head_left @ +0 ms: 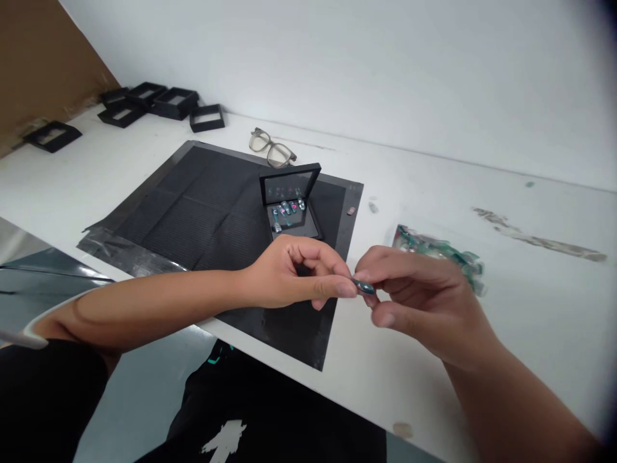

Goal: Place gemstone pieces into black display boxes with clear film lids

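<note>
My left hand (308,273) pinches a small dark green false nail (365,287) by one end, between thumb and forefinger. At its other end, the fingertips of my right hand (424,296) close around the same nail. Behind my left hand, a black case (315,222) stands with its lid raised on the black mat (193,199). Several decorated nails (289,207) lie inside the case, most in a row near the hinge, and one (277,227) sits lower at the left.
Eyeglasses (273,148) rest behind the mat. Black frames (176,103) are grouped at the back left. Beyond my right hand lies a clear bag with green pieces (434,247). A small pink piece (351,211) is on the mat's right edge. A wall runs behind the table.
</note>
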`<state>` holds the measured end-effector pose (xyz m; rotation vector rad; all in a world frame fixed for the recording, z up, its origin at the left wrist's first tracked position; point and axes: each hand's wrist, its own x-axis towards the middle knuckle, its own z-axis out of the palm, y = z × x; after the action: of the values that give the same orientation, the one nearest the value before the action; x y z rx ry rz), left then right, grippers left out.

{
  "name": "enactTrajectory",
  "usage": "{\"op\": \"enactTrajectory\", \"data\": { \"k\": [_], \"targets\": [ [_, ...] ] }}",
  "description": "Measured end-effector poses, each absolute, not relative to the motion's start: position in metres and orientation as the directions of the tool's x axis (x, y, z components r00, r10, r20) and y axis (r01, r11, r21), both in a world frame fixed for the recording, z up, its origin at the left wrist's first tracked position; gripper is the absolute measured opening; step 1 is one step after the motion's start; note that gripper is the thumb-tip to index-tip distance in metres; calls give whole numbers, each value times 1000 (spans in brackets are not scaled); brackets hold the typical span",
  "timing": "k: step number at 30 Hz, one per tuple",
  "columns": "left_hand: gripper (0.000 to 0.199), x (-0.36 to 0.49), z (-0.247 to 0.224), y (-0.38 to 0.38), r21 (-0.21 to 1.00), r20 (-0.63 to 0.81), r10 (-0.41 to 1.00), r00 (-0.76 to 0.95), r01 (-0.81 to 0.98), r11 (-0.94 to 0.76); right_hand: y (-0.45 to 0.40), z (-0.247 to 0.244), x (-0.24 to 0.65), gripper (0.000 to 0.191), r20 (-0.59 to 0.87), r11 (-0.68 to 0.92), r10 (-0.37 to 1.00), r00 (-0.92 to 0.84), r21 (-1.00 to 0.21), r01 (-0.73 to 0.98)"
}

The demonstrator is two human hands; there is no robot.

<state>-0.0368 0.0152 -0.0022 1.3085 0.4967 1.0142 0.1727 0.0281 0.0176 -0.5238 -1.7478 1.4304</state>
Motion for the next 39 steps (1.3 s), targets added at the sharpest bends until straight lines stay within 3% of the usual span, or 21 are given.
{"op": "enactTrajectory", "data": {
  "k": [5, 9, 14, 19, 27, 30, 33, 36, 39],
  "targets": [
    [19, -37, -2, 16, 960, 155, 834, 529, -279, -1, 26, 17, 172, 17, 326, 289, 751, -574, -944, -159],
    [24, -36, -2, 20, 945, 119, 849, 515, -322, 63, 24, 15, 171, 25, 321, 301, 776, -543, -945, -127],
    [23, -36, -1, 19, 933, 121, 823, 556, -346, 97, 14, 15, 163, 37, 433, 489, 799, -418, -872, 30],
    [30, -37, 0, 17, 955, 76, 800, 596, -274, 114, 8, 18, 161, 44, 507, 614, 750, -425, -773, 160],
    [71, -40, 4, 15, 987, 22, 796, 604, -141, 79, 9, 14, 166, 38, 453, 540, 817, -358, -819, 196],
    [81, -43, 1, 14, 996, 63, 752, 656, -88, -8, 14, 13, 168, 33, 425, 485, 856, -295, -857, 174],
    [74, -46, -4, 14, 983, 168, 602, 780, -83, -166, 22, 14, 165, 26, 381, 433, 882, -277, -888, 158],
    [55, -48, -10, 14, 945, 241, 423, 874, -113, -306, 30, 17, 156, 21, 347, 431, 887, -304, -859, 277],
    [48, -47, -15, 14, 870, 283, 351, 893, -85, -485, 41, 19, 144, 19, 277, 476, 850, -448, -769, 427]
  ]
}}
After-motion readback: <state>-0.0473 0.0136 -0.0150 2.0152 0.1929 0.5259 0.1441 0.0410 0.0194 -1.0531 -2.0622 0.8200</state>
